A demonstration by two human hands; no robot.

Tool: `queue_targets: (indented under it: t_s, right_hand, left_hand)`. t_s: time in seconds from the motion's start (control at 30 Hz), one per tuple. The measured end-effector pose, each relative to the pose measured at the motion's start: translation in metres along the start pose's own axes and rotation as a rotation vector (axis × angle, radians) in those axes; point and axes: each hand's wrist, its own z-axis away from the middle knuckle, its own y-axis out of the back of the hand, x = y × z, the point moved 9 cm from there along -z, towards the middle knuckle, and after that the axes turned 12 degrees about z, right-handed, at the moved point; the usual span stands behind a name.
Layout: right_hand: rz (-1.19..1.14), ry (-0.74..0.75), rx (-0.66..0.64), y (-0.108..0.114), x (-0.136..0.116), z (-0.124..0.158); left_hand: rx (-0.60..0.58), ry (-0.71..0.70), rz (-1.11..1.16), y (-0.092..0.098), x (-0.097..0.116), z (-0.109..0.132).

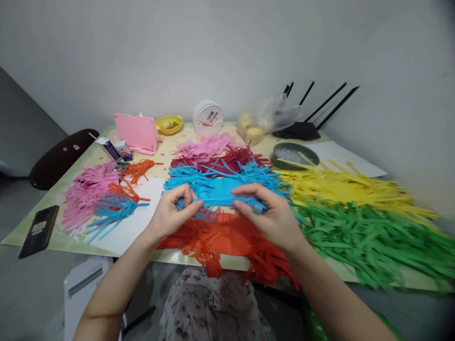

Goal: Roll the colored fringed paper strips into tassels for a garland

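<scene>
A strip of blue fringed tissue paper [217, 190] is stretched between my two hands above the table. Its near edge looks rolled or folded over. My left hand [175, 208] pinches that edge between thumb and fingers at the left. At the right, my right hand [265, 210] grips the same edge in a pinch. Blue fringes fan out beyond both hands. Under and in front of them lies orange-red fringed tissue paper [227, 234], hanging over the table's front edge. Dark red fringed paper [220, 161] and pink fringed paper [208, 144] lie behind the blue.
Yellow [341, 187] and green fringed paper [369, 237] cover the right side. Finished-looking tassels [115, 213] and a phone [39, 231] lie left. Behind stand a pink tablet case [135, 132], a yellow fruit bowl [169, 125], a dark bowl [295, 156] and a router [296, 131].
</scene>
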Motion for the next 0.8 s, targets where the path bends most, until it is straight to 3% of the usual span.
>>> queue_targets:
  t_s: [0.1,0.2,0.4,0.8]
  right_hand:
    - [0.174,0.026,-0.008,0.0,-0.003,0.0]
    - [0.196,-0.011,-0.035,-0.002,0.001,0.001]
    - [-0.296,-0.165,-0.127,-0.016,0.011,0.003]
    - [-0.418,-0.191,-0.105,-0.022,0.024,-0.006]
  left_hand:
    - [-0.041,-0.08,-0.259,-0.003,0.008,0.0]
    - [-0.1,-0.064,-0.333,-0.007,0.006,0.0]
    - [-0.132,0.152,0.122,-0.013,-0.011,0.002]
    - [-0.061,0.188,0.282,-0.011,-0.023,-0.005]
